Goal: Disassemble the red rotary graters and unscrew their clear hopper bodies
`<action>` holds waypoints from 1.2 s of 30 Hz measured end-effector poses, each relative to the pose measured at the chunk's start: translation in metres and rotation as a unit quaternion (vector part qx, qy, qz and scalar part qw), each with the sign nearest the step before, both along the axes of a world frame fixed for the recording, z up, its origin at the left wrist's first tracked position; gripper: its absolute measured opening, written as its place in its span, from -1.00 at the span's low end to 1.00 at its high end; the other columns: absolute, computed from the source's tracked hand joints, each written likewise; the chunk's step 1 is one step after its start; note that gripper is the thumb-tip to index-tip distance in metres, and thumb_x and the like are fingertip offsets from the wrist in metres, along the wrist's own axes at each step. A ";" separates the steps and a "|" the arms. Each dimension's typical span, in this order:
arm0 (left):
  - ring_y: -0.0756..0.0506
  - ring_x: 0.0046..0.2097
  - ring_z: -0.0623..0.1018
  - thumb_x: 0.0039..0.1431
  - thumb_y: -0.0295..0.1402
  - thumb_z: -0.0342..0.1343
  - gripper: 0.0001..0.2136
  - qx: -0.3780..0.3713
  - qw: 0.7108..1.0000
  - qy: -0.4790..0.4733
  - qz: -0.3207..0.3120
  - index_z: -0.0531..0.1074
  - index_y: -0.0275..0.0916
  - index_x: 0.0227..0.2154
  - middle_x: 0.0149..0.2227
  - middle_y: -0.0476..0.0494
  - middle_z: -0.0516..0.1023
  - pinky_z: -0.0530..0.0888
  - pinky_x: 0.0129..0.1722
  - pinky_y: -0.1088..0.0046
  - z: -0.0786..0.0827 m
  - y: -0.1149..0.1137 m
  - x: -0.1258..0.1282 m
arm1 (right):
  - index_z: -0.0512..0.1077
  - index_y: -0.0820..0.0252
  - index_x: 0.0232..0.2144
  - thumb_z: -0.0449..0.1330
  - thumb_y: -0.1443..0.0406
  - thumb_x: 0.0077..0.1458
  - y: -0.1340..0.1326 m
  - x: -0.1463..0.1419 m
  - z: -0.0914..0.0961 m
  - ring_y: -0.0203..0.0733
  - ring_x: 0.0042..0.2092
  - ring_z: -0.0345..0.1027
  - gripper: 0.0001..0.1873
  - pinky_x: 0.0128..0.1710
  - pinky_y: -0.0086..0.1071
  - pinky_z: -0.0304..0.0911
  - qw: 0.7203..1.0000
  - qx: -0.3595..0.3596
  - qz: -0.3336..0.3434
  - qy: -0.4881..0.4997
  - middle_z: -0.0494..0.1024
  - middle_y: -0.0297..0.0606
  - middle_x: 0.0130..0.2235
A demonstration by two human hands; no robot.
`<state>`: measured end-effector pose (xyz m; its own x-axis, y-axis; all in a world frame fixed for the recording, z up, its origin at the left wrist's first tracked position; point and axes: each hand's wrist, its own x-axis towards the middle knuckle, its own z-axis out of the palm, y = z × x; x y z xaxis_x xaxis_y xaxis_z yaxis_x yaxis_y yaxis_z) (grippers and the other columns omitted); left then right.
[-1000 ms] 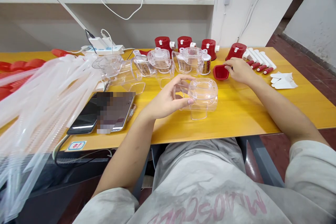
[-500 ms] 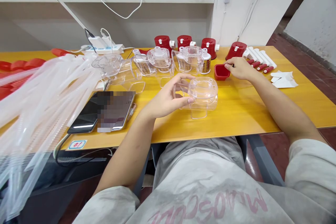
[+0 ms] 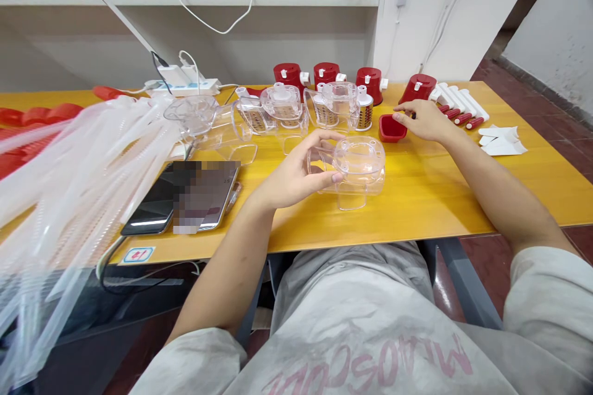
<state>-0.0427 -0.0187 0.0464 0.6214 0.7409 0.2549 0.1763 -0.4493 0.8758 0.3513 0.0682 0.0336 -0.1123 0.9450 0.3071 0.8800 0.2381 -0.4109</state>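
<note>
My left hand (image 3: pixel 301 176) is closed around the left end of a clear plastic grater housing (image 3: pixel 359 163), thumb in front and fingers behind, with the housing upright at the table's front. A small red square cup (image 3: pixel 392 129) stands on the table beyond it to the right. Over the cup's right rear rim is my right hand (image 3: pixel 421 120), fingers bent and a little apart with a dark gap between them; no object shows in them. Behind the housing stand more clear housings (image 3: pixel 340 102) and white-topped perforated grater drums (image 3: pixel 365 112).
Several red bases (image 3: pixel 369 83) line the table's back. White handles with red grips (image 3: pixel 456 105) and white paper pieces (image 3: pixel 503 140) lie at right. At left are a phone (image 3: pixel 152 203), a tablet (image 3: pixel 210 197), long clear plastic strips (image 3: pixel 92 179) and a power strip (image 3: pixel 204 84).
My right hand's fingertips have shifted slightly up and left over the red cup's rim. The left hand and the clear housing have stayed in place.
</note>
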 end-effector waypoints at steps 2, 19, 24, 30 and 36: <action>-0.30 0.18 0.65 0.25 0.11 0.55 -0.24 -0.001 1.000 -0.002 -0.001 0.44 -0.10 0.35 0.18 -0.27 0.62 0.73 -0.01 0.27 0.000 0.000 0.000 | 0.73 0.25 0.18 0.34 -0.01 0.42 -0.009 0.000 0.012 0.29 0.12 0.66 -0.47 0.33 0.22 0.53 1.000 0.023 -0.010 0.016 0.79 0.11 0.10; -0.28 0.14 0.69 0.15 0.06 0.62 -0.22 -0.012 1.000 -0.024 0.004 0.49 -0.11 0.32 0.18 -0.28 0.65 0.74 -0.10 0.34 -0.005 0.001 0.001 | 0.59 -0.09 0.11 0.46 0.01 0.50 -0.120 -0.084 0.170 -0.17 0.04 0.77 -0.71 -0.08 -0.42 0.76 0.912 0.204 0.181 0.306 0.79 -0.49 0.11; -0.28 0.12 0.69 0.18 0.09 0.59 -0.22 -0.013 1.000 -0.023 0.001 0.48 -0.10 0.35 0.15 -0.27 0.66 0.74 -0.08 0.31 -0.004 0.001 0.000 | 0.61 0.07 -0.07 0.58 -0.13 0.30 -0.098 -0.134 0.162 -0.21 0.02 0.73 -0.51 -0.01 -0.29 0.86 0.869 0.204 0.293 0.343 0.68 -0.49 -0.09; -0.26 0.12 0.68 0.13 0.04 0.63 -0.21 -0.020 1.000 -0.023 0.005 0.49 -0.08 0.34 0.16 -0.25 0.65 0.74 -0.07 0.34 -0.005 0.000 0.001 | 0.55 0.05 -0.09 0.57 -0.19 0.29 -0.086 -0.155 0.143 -0.26 -0.05 0.63 -0.45 -0.03 -0.29 0.83 0.849 0.155 0.354 0.361 0.65 -0.45 -0.10; -0.27 0.14 0.70 0.20 0.09 0.58 -0.22 -0.004 1.000 -0.014 0.008 0.46 -0.09 0.37 0.17 -0.28 0.67 0.74 -0.06 0.33 -0.007 0.002 0.000 | 0.57 -0.06 -0.10 0.62 -0.26 0.17 -0.087 -0.152 0.143 -0.18 -0.08 0.67 -0.42 -0.11 -0.25 0.79 0.860 0.144 0.334 0.359 0.71 -0.45 -0.08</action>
<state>-0.0431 -0.0169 0.0390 0.6030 0.7523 0.2655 0.1590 -0.4395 0.8841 0.1998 -0.0183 0.1761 -0.2842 0.6174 0.7336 0.0528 0.7740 -0.6310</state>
